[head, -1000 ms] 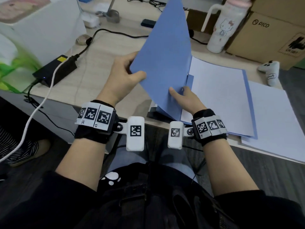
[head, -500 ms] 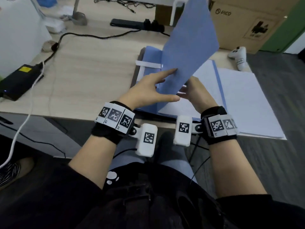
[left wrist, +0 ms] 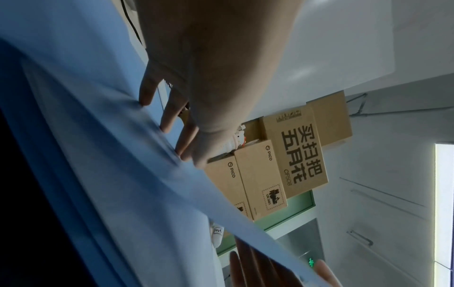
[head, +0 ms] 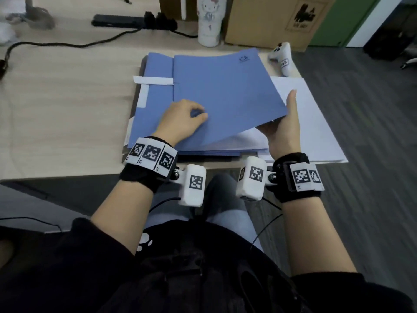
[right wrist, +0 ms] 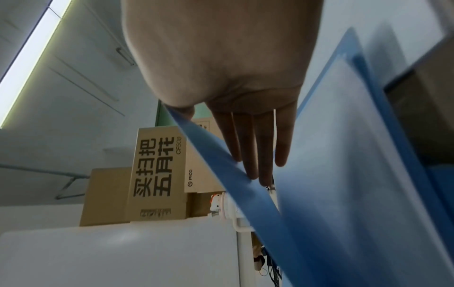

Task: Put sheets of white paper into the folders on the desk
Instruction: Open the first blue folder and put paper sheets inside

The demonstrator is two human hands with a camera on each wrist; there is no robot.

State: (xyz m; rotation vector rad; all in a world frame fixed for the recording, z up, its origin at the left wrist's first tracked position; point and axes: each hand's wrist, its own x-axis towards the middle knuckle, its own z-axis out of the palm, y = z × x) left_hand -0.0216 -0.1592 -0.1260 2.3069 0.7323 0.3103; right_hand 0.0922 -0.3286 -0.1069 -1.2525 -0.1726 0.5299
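The blue card folder cover [head: 225, 91] has swung down, nearly shut over the white paper sheets [head: 248, 138] between the hands. The left hand [head: 182, 119] presses it with bent fingertips; the right hand [head: 284, 129] pinches its free edge. It looks light and floppy, best held by that edge.

Dim, even ceiling-strip light; motion blur; wide-angle edge distortion; soft shadows.

cardboard box [head: 277, 19]: printed, upright | cartoon tumbler [head: 208, 21]: just left of box | black power strip [head: 119, 21]: well left of box | white controller [head: 283, 58]: near box's front, apparently lying on its side
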